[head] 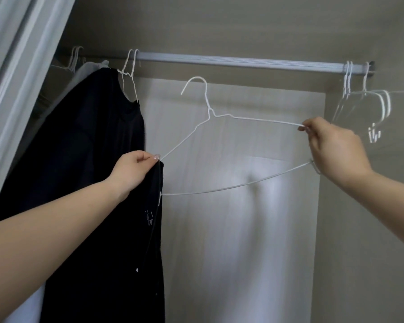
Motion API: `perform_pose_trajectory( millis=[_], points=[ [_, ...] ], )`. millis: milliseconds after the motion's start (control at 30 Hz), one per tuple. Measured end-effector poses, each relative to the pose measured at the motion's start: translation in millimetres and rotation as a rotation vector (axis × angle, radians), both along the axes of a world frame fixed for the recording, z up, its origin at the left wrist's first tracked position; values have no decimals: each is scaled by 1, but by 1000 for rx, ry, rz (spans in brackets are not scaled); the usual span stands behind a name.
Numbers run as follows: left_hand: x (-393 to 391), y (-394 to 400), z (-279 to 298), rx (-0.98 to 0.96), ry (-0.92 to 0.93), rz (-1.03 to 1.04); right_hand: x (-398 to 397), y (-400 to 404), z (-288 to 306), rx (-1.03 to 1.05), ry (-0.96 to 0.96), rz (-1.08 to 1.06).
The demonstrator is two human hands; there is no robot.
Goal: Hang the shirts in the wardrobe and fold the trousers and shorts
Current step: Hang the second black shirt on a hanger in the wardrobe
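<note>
A: White wire makes up the hanger (pixel 219 120) at the centre of the scene, held up in front of an open wardrobe by two bare hands.

B: How are the hands holding it?

A: The right hand (pixel 331 145) has its grip pinched on the hanger's right shoulder end, thumb and fingers curled round the wire. The left hand (pixel 133 170) has its grip closed on the hanger's left end together with the edge of a black shirt (pixel 117 241), which hangs straight down below that grip.

B: Is the shirt on the hanger yet?

A: Only one side appears threaded, and I cannot tell how far the wire reaches inside the cloth. The hook stands free between the two grips and above them, just under the grey rail (pixel 231 61).

B: How would these things handle?

A: My judgement: the wire is light, thin and springy, so it would bend if squeezed hard, and the shoulder ends are the firmest places to hold. The shirt looks soft and limp; it would slide off smooth wire unless held at the neck opening or shoulder seam.

B: What else is nearby?

A: Above the left grip another dark garment (pixel 91 117) hangs on the rail. Above the right grip, spare white hangers (pixel 364 99) cluster at the rail's end.
</note>
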State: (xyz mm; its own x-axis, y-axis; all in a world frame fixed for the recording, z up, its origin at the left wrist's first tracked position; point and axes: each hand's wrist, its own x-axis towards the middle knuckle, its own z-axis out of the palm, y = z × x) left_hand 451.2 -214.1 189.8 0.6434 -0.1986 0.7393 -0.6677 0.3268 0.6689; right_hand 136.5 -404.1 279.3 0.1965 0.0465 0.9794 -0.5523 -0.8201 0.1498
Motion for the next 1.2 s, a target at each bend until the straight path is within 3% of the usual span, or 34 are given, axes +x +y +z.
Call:
perform_pose_trajectory(
  millis=[167,400,567,600,700,800,900,1067,1200],
  points=[
    [-21,-15,7,11,-64,19,20,14,-15,56,147,17],
    [-33,-26,11,-110,86,-124,33,31,-42,60,250,139],
    [-42,-27,13,-97,82,-87,33,21,-55,130,285,102],
    [-43,-28,13,-86,88,-66,32,21,-56,85,290,65],
    [-47,-30,13,-19,73,-3,34,24,-56,-312,307,-35],
    [-53,-35,12,28,35,37,42,44,-75,-528,536,97],
    [-59,-39,12,34,23,48,61,71,-118,-420,861,141],
    [-68,-41,14,76,4,27,84,91,-172,-54,1156,59],
    [-73,-38,11,74,-5,20,88,95,-201,198,1267,309]
  ],
)
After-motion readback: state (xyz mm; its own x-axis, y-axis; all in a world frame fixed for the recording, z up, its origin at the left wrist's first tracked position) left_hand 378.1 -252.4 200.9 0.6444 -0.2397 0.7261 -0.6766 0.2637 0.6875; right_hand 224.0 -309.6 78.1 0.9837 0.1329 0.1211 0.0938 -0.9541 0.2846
